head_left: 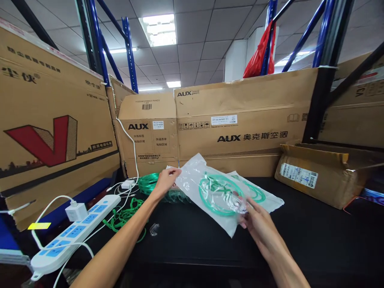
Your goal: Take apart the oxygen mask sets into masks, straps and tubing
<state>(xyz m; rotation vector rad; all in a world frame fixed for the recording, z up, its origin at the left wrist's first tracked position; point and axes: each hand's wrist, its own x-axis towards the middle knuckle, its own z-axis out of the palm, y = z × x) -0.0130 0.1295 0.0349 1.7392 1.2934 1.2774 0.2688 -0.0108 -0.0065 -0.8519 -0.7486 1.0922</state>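
Between my two hands, a clear plastic bag (192, 176) is held up over the black tabletop, tilted toward me. Coiled green tubing (207, 202) shows through its film, with small clear pieces near its lower right. My left hand (168, 179) pinches the upper left corner of the bag. At the lower right, my right hand (255, 220) grips the bag near the clear pieces. Another bag with green tubing (259, 194) lies partly behind the first. Left of the bag sits a shiny green coil (147, 183), partly behind my left wrist.
A white power strip (81, 228) with a plugged-in charger (76, 211) and loose white cables lies at left. Tangled green cord (124, 216) and a small clear piece (154, 229) rest near my left forearm. Cardboard panels (204, 144) wall the back; an open carton (300, 176) stands right.
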